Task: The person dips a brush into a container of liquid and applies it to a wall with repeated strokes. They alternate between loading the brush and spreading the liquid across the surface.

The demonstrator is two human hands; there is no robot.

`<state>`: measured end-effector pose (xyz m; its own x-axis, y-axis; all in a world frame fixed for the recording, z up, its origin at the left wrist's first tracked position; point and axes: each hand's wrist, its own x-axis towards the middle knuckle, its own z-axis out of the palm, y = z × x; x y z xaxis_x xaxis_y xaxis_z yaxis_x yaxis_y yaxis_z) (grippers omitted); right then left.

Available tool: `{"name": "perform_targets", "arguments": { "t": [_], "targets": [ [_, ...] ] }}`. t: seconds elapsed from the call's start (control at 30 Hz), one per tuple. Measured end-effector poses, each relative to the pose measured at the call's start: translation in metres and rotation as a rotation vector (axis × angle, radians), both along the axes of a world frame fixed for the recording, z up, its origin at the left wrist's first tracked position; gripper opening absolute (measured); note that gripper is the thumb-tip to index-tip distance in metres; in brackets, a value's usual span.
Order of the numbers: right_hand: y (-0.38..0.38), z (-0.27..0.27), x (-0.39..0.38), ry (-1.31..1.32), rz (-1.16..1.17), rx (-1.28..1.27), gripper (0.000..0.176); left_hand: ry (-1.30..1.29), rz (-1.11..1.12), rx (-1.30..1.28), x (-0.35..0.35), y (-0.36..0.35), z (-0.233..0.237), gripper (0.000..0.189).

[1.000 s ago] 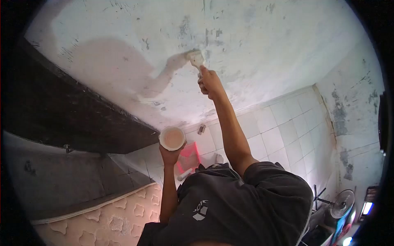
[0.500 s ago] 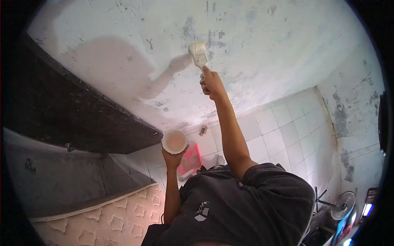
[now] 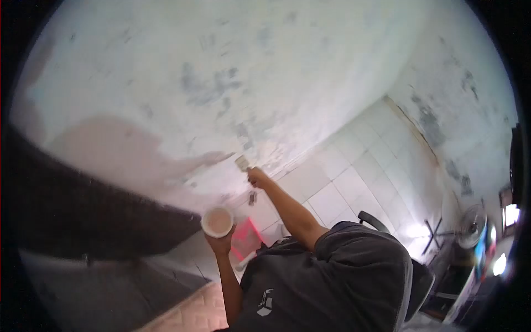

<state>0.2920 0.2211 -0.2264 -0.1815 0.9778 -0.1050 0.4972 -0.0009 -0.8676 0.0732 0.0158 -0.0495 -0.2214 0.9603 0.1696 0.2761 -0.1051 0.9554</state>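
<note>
My right hand (image 3: 255, 177) is closed round the handle of a paintbrush (image 3: 242, 162). The pale bristles point up and left, over the lower part of a patchy white wall (image 3: 310, 72). Lower and to the left, my left hand (image 3: 220, 242) grips a white tub (image 3: 217, 222) from below and the side, its open top facing me. Inside the tub is a pale pinkish liquid. Grey stains and scuffs mark the wall around the brush, and my shadow falls across it on the left.
A pink tray (image 3: 247, 238) lies on the tiled floor (image 3: 332, 193) beside the tub. A dark panel (image 3: 99, 205) stands at left, with a pink mattress (image 3: 193, 310) below it. At right are a fan (image 3: 472, 226) and a black chair (image 3: 421, 288).
My right hand has brought the brush down and left, from higher on the wall to near its foot. The whole view has shifted, and the tub sits slightly lower and further left.
</note>
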Motion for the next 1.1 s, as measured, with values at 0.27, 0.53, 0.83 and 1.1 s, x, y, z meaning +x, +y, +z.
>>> {"name": "perform_targets", "arguments": {
  "t": [0.27, 0.53, 0.83, 1.1],
  "targets": [
    [0.025, 0.217, -0.008, 0.637, -0.332, -0.311, 0.044, -0.141, -0.155, 0.089, 0.015, 0.015, -0.005, 0.069],
    [0.020, 0.353, -0.021, 0.807, -0.245, -0.122, 0.039, -0.163, -0.136, -0.059, 0.030, 0.009, 0.024, 0.072],
    [-0.011, 0.411, -0.027, 0.760, -0.194, 0.010, 0.044, -0.118, -0.211, 0.080, 0.006, -0.003, 0.005, 0.075],
    [0.021, 0.313, -0.048, 0.739, -0.297, -0.120, 0.044, -0.211, -0.185, 0.070, -0.012, -0.010, -0.004, 0.075]
  ]
}}
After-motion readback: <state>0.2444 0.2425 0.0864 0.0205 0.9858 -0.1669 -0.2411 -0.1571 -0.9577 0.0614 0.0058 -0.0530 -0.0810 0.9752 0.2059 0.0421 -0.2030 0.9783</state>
